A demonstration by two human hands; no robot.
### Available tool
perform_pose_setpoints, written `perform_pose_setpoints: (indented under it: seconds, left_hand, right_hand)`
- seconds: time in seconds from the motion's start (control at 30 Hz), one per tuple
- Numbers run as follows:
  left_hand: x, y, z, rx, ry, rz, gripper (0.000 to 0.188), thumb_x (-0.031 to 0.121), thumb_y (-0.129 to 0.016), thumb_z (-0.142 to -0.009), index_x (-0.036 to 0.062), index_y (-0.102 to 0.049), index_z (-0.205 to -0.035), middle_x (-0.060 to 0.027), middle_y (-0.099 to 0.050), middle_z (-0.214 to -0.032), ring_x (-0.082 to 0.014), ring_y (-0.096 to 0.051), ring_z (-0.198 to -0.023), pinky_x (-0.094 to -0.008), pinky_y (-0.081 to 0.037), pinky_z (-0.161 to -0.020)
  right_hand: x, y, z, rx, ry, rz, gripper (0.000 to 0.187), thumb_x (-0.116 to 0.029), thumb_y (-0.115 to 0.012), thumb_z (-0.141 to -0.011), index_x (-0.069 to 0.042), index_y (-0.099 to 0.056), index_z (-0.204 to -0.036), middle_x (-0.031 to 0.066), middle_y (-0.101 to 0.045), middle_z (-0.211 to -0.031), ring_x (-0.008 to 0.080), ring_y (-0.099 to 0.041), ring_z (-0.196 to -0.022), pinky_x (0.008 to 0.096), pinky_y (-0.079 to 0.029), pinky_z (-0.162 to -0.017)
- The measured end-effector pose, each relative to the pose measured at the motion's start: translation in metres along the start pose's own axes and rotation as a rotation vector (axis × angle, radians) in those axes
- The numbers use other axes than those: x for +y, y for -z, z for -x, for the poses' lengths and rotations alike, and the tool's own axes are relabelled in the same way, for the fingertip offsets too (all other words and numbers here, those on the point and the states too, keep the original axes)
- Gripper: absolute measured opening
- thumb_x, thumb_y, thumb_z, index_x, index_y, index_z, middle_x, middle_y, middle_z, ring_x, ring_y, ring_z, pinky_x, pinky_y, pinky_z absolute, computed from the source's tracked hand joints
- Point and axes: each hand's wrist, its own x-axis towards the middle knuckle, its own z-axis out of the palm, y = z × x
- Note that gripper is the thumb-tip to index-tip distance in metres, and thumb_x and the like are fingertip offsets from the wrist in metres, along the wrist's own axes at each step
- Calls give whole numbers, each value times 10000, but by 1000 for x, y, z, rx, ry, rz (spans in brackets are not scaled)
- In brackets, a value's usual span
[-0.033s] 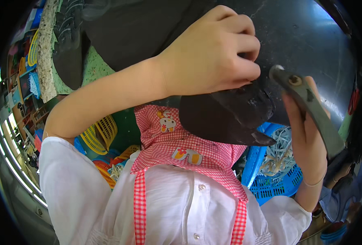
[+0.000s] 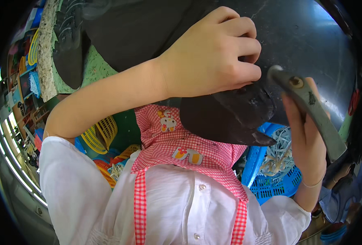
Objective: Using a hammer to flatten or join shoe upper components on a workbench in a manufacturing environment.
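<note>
My left hand point(image 2: 217, 55) reaches across from the left with its fingers curled. It grips a black leather-like piece point(image 2: 217, 120) with curved edges, part of which hangs over the front edge of the black work surface point(image 2: 307, 45). The fingertips are hidden under the hand. My right hand point(image 2: 307, 122) is closed around a hammer point(image 2: 322, 118); its handle is hidden in the hand. The grey metal head is tilted, and its rounded face is just right of my left fingers, over the surface and near the folded edge of the piece.
More black pieces point(image 2: 127, 32) lie at the far left, some on a speckled green board point(image 2: 95, 67). Below the surface, a blue basket point(image 2: 277, 188) holds pale strips, and a yellow basket point(image 2: 103, 132) stands at left. Another person point(image 2: 344, 196) is at far right.
The hammer head has shifted very slightly. My left hand has moved down by a hair and still grips the black piece.
</note>
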Motion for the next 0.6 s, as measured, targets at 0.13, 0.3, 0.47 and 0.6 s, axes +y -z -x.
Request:
perform_pose_setpoints:
  seconds: [0.13, 0.3, 0.47, 0.6]
  left_hand:
    - [19, 4, 7, 39, 292, -48, 145, 228, -734, -647, 175, -608, -692, 57, -554, -793, -175, -540, -885, -371, -400, -849]
    - [25, -8, 10, 58, 170, -183, 171, 241, -733, -613, 167, -590, -669, 66, -555, -797, -167, -543, -880, -376, -387, -853]
    - [32, 5, 17, 22, 406, -106, 156, 206, -766, -642, 188, -686, -775, 54, -602, -927, -203, -524, -922, -359, -363, -812]
    - [42, -2, 22, 31, 501, 64, 177, 177, -775, -612, 184, -675, -758, 57, -597, -944, -203, -517, -934, -373, -362, -816]
  right_hand:
    - [-4, -9, 2, -29, 54, 68, 93, -17, -576, -895, 25, -527, -961, 112, -446, -720, 227, -446, -543, 259, -373, -515]
    - [-3, -8, -3, 11, 63, -38, 77, -14, -578, -897, 29, -540, -947, 125, -468, -745, 222, -433, -555, 263, -377, -509]
    - [3, -12, 1, -16, 120, 27, 67, -10, -567, -904, 37, -550, -948, 105, -466, -762, 171, -409, -571, 257, -371, -519]
    - [-1, -6, -4, -21, 73, -11, 69, -28, -574, -902, 26, -535, -921, 114, -472, -765, 192, -436, -562, 278, -386, -513]
